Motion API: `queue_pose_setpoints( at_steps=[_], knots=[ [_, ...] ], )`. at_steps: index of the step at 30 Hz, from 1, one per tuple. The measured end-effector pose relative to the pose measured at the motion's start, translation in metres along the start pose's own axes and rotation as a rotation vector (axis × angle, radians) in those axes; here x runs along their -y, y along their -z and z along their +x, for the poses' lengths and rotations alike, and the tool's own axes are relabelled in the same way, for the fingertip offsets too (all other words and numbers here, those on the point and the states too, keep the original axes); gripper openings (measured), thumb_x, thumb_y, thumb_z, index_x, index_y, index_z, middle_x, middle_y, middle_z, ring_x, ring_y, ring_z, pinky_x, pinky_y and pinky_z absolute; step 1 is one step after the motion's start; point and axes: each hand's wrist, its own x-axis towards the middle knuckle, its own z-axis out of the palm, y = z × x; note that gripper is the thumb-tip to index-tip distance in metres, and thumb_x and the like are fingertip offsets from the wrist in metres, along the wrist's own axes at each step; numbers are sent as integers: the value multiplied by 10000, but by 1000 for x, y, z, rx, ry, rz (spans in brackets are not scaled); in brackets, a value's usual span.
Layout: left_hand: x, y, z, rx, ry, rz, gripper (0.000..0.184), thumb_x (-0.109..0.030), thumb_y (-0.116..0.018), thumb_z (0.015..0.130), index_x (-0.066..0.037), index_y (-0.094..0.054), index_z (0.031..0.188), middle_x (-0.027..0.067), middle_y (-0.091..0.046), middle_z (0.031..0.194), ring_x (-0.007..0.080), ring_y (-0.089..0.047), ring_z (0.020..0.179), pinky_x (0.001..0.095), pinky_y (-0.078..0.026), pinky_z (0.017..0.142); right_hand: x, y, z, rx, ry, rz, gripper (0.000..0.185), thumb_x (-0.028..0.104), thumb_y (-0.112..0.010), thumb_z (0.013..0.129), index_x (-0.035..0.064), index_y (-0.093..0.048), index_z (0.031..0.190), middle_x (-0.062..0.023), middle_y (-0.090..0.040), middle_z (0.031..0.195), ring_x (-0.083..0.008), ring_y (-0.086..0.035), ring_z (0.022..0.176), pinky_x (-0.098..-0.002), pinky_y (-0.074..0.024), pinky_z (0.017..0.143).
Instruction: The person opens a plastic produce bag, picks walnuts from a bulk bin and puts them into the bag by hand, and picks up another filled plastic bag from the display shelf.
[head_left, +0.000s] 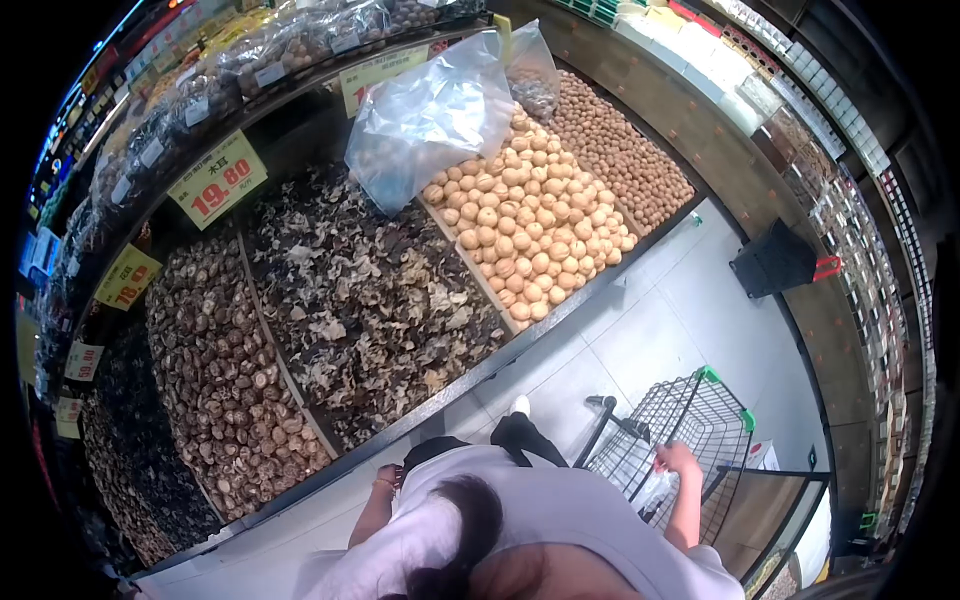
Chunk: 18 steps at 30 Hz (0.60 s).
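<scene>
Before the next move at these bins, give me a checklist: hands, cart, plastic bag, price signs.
1. Left hand away from the dried goods: ok, low beside the bin front; whether it holds anything, cannot tell.
2. Right hand at the shopping cart: ok, over its basket; firm grip, cannot tell.
3. Walnuts uncovered: not ok, the large plastic bag lies over their back corner; the front is exposed.
4. 19.80 sign readable: ok, behind the black fungus.
5. Yellow sign by the large bag readable in full: not ok, partly covered.
</scene>
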Motion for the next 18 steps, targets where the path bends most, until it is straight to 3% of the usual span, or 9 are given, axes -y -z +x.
queue_pose_setpoints(
  at_steps=[2, 3, 5, 8, 11, 13, 15, 18],
  knots=[
    [-41, -17, 25, -28, -88, 76, 302, -259, -495, 802, -8, -625, 910, 199, -620, 888, 310, -588, 844, 348, -445, 756, 50, 45, 11, -301, 191, -210, 325, 291, -508, 789, 7, -620, 680, -142, -602, 590, -284, -612, 630, -382, -467, 653],
    [-63, -24, 38, -55, -127, 106, 308, -263, -500, 803, -6, -625, 917, 201, -620, 894, 314, -588, 856, 350, -444, 766, 62, 62, 33, -308, 195, -181, 322, 278, -483, 779, 4, -623, 687, -126, -607, 597, -231, -616, 627, -341, -466, 632],
    [-105, -27, 48, -103, -122, 86, 320, -273, -511, 803, -3, -625, 930, 204, -621, 904, 321, -589, 880, 354, -442, 787, 104, 86, 54, -458, 433, -228, 293, 255, -496, 777, -21, -594, 760, -140, -600, 620, -266, -601, 624, -349, -456, 625],
    [-187, -11, 11, -148, 204, -232, 309, -245, -493, 808, 8, -626, 927, 190, -631, 860, 297, -602, 826, 342, -448, 760, 168, 104, 82, -453, 712, -96, 227, 197, -497, 800, -20, -561, 796, -150, -596, 671, -260, -586, 625, -335, -448, 610],
    [-192, -25, 0, -266, 117, -450, 313, -234, -476, 809, 18, -626, 919, 169, -634, 826, 267, -600, 783, 322, -451, 730, 240, 103, 90, -401, 867, 10, 178, 156, -501, 821, -12, -556, 844, -134, -597, 722, -222, -578, 657, -306, -447, 622],
    [-183, -39, -14, -319, -47, -486, 315, -232, -461, 811, 15, -632, 906, 155, -635, 816, 240, -595, 767, 309, -450, 716, 289, 98, 88, -321, 1008, 156, 164, 131, -512, 815, -13, -558, 879, -163, -593, 842, -289, -582, 763, -336, -455, 671],
    [-187, -50, -23, -283, 198, -557, 302, -216, -447, 806, -1, -644, 885, 165, -637, 844, 241, -601, 796, 313, -453, 724, 335, 95, 74, -249, 1089, 220, 141, 91, -532, 803, -4, -560, 904, -124, -582, 915, -234, -583, 790, -309, -455, 678],
    [-111, -111, 26, -241, 95, -126, 279, -217, -447, 806, -29, -641, 878, 156, -636, 839, 235, -606, 745, 337, -461, 657, 397, 88, 55, -181, 1282, 239, 195, 94, -558, 786, 14, -545, 964, -90, -544, 1003, -211, -567, 860, -305, -452, 724]
  ],
)
